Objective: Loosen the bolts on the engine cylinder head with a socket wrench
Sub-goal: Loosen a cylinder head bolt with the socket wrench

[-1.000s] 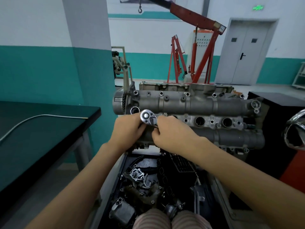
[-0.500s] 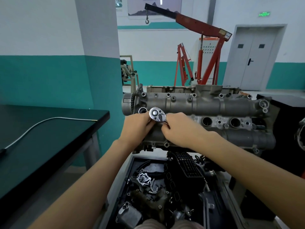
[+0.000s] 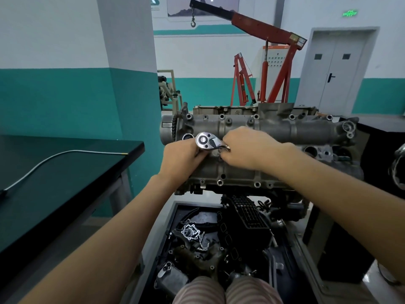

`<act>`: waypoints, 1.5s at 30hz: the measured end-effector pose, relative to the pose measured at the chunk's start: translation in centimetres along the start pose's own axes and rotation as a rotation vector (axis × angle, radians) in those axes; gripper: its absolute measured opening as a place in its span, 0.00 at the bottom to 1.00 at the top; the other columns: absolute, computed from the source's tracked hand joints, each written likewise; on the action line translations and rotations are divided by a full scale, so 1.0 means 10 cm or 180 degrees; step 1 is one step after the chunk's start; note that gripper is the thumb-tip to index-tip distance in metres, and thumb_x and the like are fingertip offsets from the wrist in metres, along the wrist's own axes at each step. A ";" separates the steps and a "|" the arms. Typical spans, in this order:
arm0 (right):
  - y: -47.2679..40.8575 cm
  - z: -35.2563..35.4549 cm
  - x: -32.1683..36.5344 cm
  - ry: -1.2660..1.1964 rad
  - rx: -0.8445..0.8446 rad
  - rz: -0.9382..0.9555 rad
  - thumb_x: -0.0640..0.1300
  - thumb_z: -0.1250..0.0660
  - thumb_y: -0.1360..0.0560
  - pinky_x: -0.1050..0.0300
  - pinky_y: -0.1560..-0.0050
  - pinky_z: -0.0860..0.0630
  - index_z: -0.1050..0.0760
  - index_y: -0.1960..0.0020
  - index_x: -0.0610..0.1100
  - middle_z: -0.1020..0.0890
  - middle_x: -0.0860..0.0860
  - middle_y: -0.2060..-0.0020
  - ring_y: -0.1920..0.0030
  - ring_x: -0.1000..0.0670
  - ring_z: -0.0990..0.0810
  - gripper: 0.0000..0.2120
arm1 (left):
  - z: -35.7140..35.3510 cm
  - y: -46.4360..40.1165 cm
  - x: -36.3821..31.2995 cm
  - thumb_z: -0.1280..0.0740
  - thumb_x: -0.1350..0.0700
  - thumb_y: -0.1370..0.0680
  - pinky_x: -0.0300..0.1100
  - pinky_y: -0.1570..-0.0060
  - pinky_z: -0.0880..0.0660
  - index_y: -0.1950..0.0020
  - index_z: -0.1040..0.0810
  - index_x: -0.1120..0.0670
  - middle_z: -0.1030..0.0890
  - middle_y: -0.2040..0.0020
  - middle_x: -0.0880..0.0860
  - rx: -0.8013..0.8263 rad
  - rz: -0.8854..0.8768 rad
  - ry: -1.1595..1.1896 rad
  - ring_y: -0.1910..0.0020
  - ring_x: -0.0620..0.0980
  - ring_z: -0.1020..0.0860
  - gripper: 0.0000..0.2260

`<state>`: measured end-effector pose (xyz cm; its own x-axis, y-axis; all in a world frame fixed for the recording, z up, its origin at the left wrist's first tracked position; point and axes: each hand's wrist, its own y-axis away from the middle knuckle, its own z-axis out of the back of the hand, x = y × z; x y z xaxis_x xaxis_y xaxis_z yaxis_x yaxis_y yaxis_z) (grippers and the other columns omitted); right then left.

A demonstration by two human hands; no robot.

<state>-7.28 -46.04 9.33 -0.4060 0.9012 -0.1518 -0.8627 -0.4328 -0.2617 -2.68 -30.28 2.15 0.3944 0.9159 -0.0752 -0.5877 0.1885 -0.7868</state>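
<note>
A grey engine cylinder head [image 3: 285, 130] lies across the stand in front of me, with bolts along its top and bottom edges. A chrome socket wrench [image 3: 206, 140] sits over its left part, round ratchet head facing up. My left hand [image 3: 182, 159] cups the wrench head from below and left. My right hand [image 3: 245, 148] is closed around the wrench handle just right of the head, hiding most of the handle. The socket and the bolt under it are hidden by my hands.
A dark workbench [image 3: 65, 183] with a grey cable [image 3: 54, 159] stands at my left. Below the head, a black tray [image 3: 171, 227] holds several engine parts. A red engine hoist [image 3: 274, 69] and a grey double door [image 3: 337, 75] are behind.
My right hand has moved up and to the right along the wrench, swinging the handle. The wrench head stays at the same spot on the cylinder head. The camera has tilted down slightly.
</note>
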 end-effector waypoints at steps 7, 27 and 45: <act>0.19 -0.23 0.37 -0.4357 0.1069 -0.0340 0.36 0.37 0.26 0.59 0.69 0.28 0.32 0.64 0.41 0.30 0.48 0.71 0.74 0.52 0.31 0.08 | 0.05 -0.02 -0.05 0.33 0.58 0.27 0.40 0.74 0.52 0.74 0.45 0.50 0.30 0.77 0.53 0.0144 0.0135 -0.0058 0.76 0.55 0.34 0.23; 0.07 -0.21 0.38 -0.1896 -0.0001 -0.0651 0.46 0.41 0.25 0.59 0.68 0.31 0.35 0.65 0.45 0.29 0.50 0.69 0.66 0.48 0.26 0.11 | 0.06 0.00 -0.06 0.36 0.58 0.28 0.40 0.75 0.46 0.70 0.39 0.53 0.28 0.74 0.52 0.0104 -0.0020 -0.0095 0.72 0.55 0.30 0.15; 0.11 -0.11 0.12 0.0013 -0.1001 -0.0848 0.52 0.38 0.25 0.60 0.75 0.46 0.37 0.62 0.45 0.32 0.51 0.69 0.70 0.51 0.33 0.13 | -0.02 0.02 -0.01 0.28 0.56 0.28 0.42 0.77 0.34 0.65 0.25 0.58 0.22 0.72 0.54 -0.0285 -0.0197 0.0002 0.75 0.57 0.25 0.10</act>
<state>-8.40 -45.50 7.84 -0.1793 0.9829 -0.0430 -0.8030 -0.1714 -0.5708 -2.76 -30.43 1.87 0.4285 0.9032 -0.0253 -0.4969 0.2122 -0.8415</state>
